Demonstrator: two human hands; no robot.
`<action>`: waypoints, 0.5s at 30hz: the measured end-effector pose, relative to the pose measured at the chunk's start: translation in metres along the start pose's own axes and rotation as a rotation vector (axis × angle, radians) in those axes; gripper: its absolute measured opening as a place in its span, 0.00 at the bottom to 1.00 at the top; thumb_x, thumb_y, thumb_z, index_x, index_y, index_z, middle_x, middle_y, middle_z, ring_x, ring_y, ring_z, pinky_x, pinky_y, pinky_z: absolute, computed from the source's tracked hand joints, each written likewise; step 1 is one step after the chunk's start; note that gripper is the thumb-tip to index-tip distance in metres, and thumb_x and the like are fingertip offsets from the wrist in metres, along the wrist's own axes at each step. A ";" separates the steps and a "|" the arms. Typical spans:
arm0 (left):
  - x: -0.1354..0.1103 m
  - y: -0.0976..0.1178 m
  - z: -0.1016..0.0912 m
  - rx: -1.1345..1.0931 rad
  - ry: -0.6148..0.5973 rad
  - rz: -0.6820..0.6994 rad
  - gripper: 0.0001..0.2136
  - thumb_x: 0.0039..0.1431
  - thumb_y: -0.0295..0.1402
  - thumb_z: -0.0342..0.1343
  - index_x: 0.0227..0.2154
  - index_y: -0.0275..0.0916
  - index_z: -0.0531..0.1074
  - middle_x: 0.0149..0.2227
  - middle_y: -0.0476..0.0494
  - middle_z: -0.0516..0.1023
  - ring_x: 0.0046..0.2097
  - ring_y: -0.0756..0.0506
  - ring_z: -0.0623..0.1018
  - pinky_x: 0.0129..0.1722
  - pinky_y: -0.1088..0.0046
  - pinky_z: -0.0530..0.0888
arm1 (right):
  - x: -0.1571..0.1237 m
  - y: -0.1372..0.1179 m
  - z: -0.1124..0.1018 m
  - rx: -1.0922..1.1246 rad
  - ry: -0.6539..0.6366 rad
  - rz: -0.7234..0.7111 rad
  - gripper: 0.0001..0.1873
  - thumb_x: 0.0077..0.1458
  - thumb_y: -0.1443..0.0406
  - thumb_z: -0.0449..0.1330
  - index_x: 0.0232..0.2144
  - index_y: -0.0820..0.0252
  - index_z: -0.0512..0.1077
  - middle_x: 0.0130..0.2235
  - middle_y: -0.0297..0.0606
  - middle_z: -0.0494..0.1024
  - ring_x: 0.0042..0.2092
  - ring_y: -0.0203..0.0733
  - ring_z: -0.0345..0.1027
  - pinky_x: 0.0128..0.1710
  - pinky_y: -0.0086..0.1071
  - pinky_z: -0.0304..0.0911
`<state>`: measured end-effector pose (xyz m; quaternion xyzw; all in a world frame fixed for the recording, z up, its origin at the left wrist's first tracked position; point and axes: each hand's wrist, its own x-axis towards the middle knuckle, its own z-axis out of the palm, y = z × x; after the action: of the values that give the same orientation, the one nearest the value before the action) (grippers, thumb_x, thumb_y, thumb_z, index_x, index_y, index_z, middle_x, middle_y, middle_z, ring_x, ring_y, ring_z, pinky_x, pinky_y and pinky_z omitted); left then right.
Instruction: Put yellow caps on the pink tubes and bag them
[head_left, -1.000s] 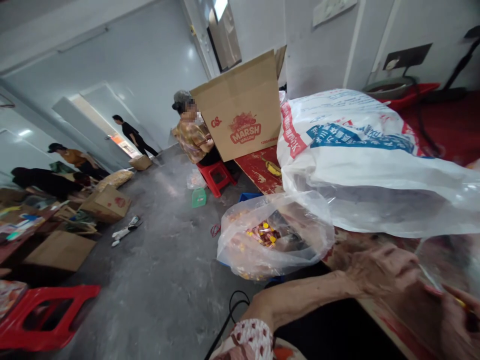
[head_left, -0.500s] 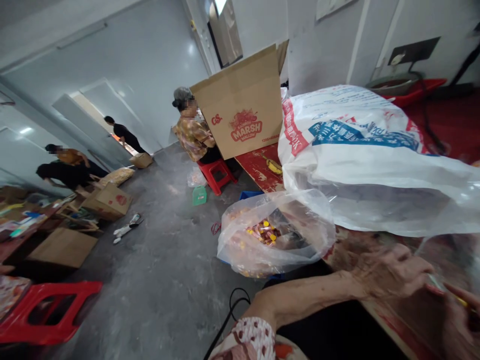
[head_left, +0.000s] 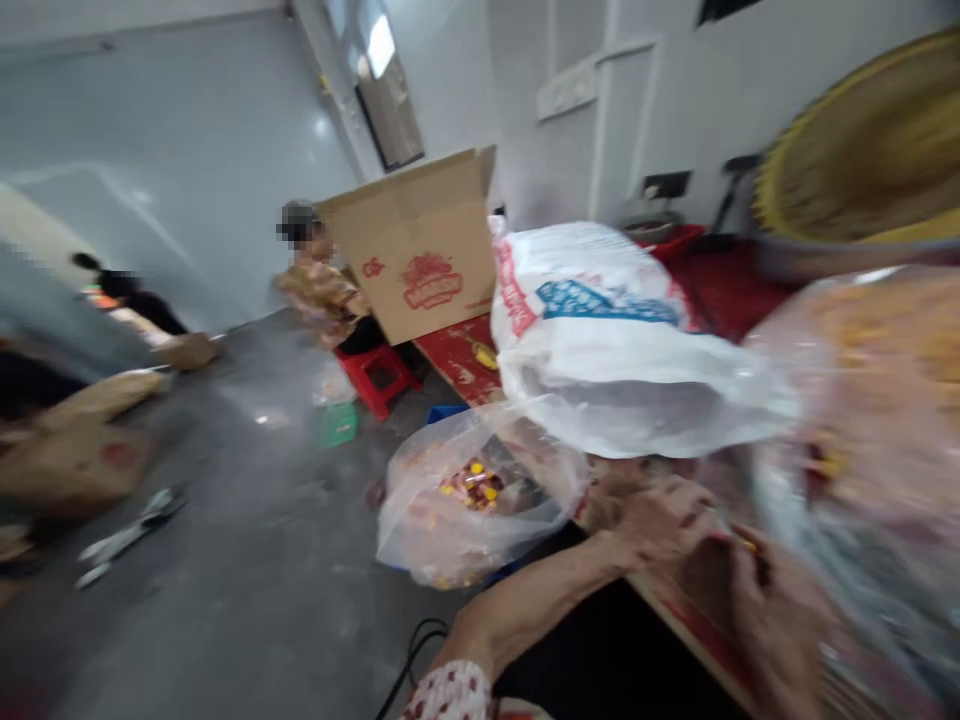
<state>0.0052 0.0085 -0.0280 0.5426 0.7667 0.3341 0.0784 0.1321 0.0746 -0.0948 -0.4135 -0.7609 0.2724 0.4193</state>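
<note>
My left hand (head_left: 667,520) is over the red worktable, fingers curled, nearly meeting my right hand (head_left: 780,610). A small yellow and dark red piece (head_left: 750,545) shows at the fingertips of my right hand, blurred by motion. Whatever my left fingers grip is too small and smeared to name. Left of my hands a clear plastic bag (head_left: 420,540) gapes wide, with several small red and yellow pieces (head_left: 478,485) inside. Behind my hands lies a large white printed sack (head_left: 645,375), its mouth toward me.
A big clear bag (head_left: 892,370) of orange-yellow items stands at the right, below a round yellow-rimmed basket (head_left: 862,150). A marshmallow carton (head_left: 420,260) stands at the table's far end, beside a person (head_left: 322,290) on a red stool (head_left: 379,380). A banana (head_left: 484,355) lies nearby.
The view has swung right, bringing the big bag and round basket into sight. My hands remain close together, still near each other's fingertips.
</note>
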 end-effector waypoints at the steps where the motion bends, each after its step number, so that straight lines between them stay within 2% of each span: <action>1: 0.002 0.003 0.000 -0.015 0.009 -0.005 0.08 0.57 0.23 0.63 0.37 0.40 0.78 0.41 0.48 0.85 0.44 0.48 0.83 0.46 0.75 0.81 | 0.000 -0.005 -0.001 0.019 0.006 0.029 0.47 0.56 0.27 0.41 0.36 0.57 0.79 0.38 0.57 0.81 0.39 0.59 0.75 0.44 0.54 0.70; 3: 0.003 0.008 0.003 -0.067 0.029 0.031 0.09 0.61 0.23 0.55 0.40 0.38 0.77 0.42 0.48 0.84 0.44 0.46 0.82 0.47 0.71 0.80 | 0.001 -0.014 -0.003 0.082 -0.016 0.074 0.42 0.58 0.31 0.43 0.37 0.58 0.79 0.40 0.55 0.82 0.41 0.58 0.75 0.46 0.52 0.71; 5: 0.002 0.011 0.012 -0.138 0.053 0.090 0.16 0.66 0.24 0.43 0.45 0.37 0.76 0.46 0.49 0.82 0.48 0.45 0.81 0.51 0.65 0.78 | 0.003 -0.021 -0.005 0.150 -0.040 0.101 0.36 0.62 0.37 0.45 0.39 0.58 0.79 0.42 0.52 0.82 0.43 0.54 0.75 0.50 0.50 0.72; 6: 0.002 0.010 0.018 -0.138 0.114 0.107 0.17 0.67 0.25 0.41 0.44 0.38 0.77 0.45 0.51 0.82 0.48 0.45 0.80 0.52 0.64 0.78 | 0.004 -0.023 -0.006 0.177 -0.040 0.110 0.32 0.64 0.41 0.47 0.40 0.58 0.79 0.42 0.50 0.82 0.44 0.52 0.75 0.51 0.48 0.72; 9: 0.007 0.002 0.036 -0.167 0.267 0.185 0.13 0.64 0.26 0.46 0.37 0.41 0.77 0.38 0.48 0.83 0.42 0.45 0.82 0.46 0.67 0.79 | 0.008 -0.030 -0.008 0.240 -0.007 0.111 0.22 0.65 0.52 0.49 0.41 0.56 0.79 0.42 0.45 0.83 0.44 0.48 0.76 0.51 0.41 0.73; 12: 0.020 -0.008 0.041 -0.250 0.270 0.267 0.11 0.64 0.33 0.49 0.37 0.46 0.77 0.37 0.48 0.85 0.39 0.43 0.84 0.42 0.67 0.80 | 0.011 -0.035 -0.007 0.192 0.034 0.106 0.19 0.64 0.56 0.48 0.40 0.54 0.77 0.43 0.42 0.83 0.46 0.48 0.77 0.51 0.41 0.73; 15: 0.036 -0.010 0.031 -0.325 0.234 0.338 0.09 0.63 0.40 0.53 0.35 0.49 0.78 0.34 0.53 0.84 0.35 0.44 0.82 0.36 0.69 0.80 | 0.014 -0.034 0.002 0.071 0.046 0.165 0.20 0.62 0.53 0.43 0.38 0.47 0.74 0.45 0.30 0.82 0.49 0.47 0.77 0.54 0.43 0.72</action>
<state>-0.0021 0.0513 -0.0494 0.6010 0.6053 0.5217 0.0184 0.1127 0.0691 -0.0644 -0.4658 -0.7043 0.3232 0.4272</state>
